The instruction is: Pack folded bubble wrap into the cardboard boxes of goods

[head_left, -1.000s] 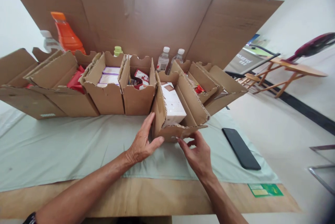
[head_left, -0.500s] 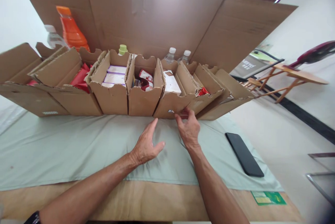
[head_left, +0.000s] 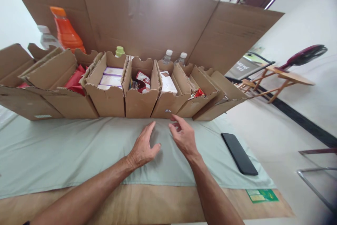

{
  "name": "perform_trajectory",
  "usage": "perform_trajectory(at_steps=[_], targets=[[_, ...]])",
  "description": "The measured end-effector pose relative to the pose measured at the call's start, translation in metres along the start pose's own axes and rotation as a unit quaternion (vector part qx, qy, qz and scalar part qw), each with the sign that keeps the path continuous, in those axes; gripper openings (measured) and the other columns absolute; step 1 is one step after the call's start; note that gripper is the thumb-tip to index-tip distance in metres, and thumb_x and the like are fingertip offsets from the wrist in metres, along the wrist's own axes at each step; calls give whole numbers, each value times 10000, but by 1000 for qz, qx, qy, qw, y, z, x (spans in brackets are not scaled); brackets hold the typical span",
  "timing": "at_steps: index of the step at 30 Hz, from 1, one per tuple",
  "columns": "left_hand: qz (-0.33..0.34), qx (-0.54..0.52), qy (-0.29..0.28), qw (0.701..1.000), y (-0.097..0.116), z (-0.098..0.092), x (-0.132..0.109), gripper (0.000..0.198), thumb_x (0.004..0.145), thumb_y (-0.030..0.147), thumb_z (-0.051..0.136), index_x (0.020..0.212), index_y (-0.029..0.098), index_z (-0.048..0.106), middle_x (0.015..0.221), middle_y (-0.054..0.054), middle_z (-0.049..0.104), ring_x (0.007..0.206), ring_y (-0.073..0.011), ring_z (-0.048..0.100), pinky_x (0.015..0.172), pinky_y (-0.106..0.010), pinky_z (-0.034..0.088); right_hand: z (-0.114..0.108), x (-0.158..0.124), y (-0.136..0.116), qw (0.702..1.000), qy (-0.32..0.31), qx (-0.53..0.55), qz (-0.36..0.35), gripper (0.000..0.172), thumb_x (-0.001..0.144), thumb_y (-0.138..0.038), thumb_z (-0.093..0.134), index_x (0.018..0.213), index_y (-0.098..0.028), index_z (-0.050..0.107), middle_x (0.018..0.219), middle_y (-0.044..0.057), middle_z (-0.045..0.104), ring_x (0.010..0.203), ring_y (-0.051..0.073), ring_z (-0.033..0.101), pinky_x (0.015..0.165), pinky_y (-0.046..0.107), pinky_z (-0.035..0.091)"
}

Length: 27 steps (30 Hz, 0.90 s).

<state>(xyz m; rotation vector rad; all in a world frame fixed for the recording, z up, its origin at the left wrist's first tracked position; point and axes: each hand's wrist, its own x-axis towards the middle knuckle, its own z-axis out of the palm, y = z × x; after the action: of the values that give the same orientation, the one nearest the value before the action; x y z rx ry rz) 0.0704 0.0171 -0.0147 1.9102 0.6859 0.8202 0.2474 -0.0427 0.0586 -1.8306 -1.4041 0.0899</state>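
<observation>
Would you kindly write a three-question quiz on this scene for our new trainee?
1. True or false: the left hand and the right hand both hold nothing.

2. Where does the phone lie?
A) on the bare wood
B) on the cloth
C) on the floor

3. Fill the gap: behind the boxes, the bottle that reaches highest in view has a cap coloured ____.

Key: 1. True. 2. B. 3. Orange.
</observation>
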Motion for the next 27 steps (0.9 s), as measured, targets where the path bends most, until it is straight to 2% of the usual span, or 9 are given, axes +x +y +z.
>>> perform_trajectory(at_steps=[4, 6, 9, 12, 15, 18, 21, 24, 27], targets=[[-2, 0, -4, 1000, 2, -1, -1, 791, 815, 237, 647, 1559, 148, 396, 1583, -204, 489, 1494, -357, 450, 1254, -602, 333, -44, 26, 4, 991, 120, -46, 27, 526, 940, -347, 545, 1437, -175, 533, 975, 68, 762, 774, 202, 702, 795, 356, 562], [-1, 0, -5, 1000, 2, -1, 0, 777, 819, 230, 639, 1554, 154, 399, 1584, -203, 487, 1494, -356, 449, 1251, -612, 332, -62, 49, 10, 984, 123, -125, 38, 600, 895, -334, 581, 1475, -192, 523, 898, 41, 762, 743, 221, 695, 801, 383, 543], [3, 0, -7, 1000, 2, 0, 0, 755, 817, 223, 627, 1539, 159, 417, 1576, -201, 494, 1489, -351, 458, 1248, -618, 335, -76, 77, 20, 970, 72, -229, 43, 361, 870, -349, 589, 1180, -230, 733, 800, 54, 760, 734, 263, 690, 741, 388, 503], [4, -3, -4, 1000, 1, 1, 1, 747, 808, 221, 631, 1528, 176, 438, 1570, -185, 505, 1484, -340, 465, 1250, -599, 346, -77, 83, 27, 964, 67, -255, 34, 246, 880, -382, 577, 943, -239, 768, 763, 72, 754, 719, 277, 682, 689, 370, 469], [2, -7, 0, 1000, 0, 2, 1, 747, 802, 218, 632, 1524, 178, 444, 1571, -178, 505, 1485, -337, 463, 1252, -585, 352, -81, 70, 19, 961, 80, -263, 26, 280, 877, -381, 584, 1034, -238, 767, 737, 56, 744, 663, 257, 665, 659, 359, 463], [-1, -13, 3, 1000, 1, 3, 1, 750, 794, 212, 626, 1520, 172, 444, 1583, -180, 490, 1484, -338, 464, 1246, -582, 365, -87, 51, -13, 969, 127, -213, 2, 459, 901, -388, 598, 1324, -231, 684, 785, 44, 753, 658, 231, 661, 711, 378, 506], [2, -16, 6, 1000, 2, 5, 2, 750, 773, 200, 633, 1502, 168, 459, 1574, -185, 496, 1478, -343, 468, 1245, -586, 361, -78, 43, -60, 984, 106, -134, -59, 447, 950, -393, 581, 1358, -231, 666, 839, 41, 759, 650, 195, 654, 721, 353, 526], [6, -19, 15, 1000, 3, 5, 4, 747, 750, 182, 636, 1480, 189, 479, 1549, -168, 522, 1459, -349, 480, 1231, -595, 374, -45, 53, -102, 985, -28, -126, -115, 402, 953, -330, 574, 1337, -248, 663, 831, 15, 767, 675, 196, 682, 684, 317, 504], [8, -24, 26, 999, 3, 4, 6, 698, 738, 171, 631, 1427, 203, 525, 1482, -147, 579, 1403, -343, 530, 1203, -586, 410, -7, 71, -126, 963, -129, -210, -109, 499, 931, -236, 586, 1430, -241, 573, 860, 31, 790, 747, 238, 719, 692, 313, 476]])
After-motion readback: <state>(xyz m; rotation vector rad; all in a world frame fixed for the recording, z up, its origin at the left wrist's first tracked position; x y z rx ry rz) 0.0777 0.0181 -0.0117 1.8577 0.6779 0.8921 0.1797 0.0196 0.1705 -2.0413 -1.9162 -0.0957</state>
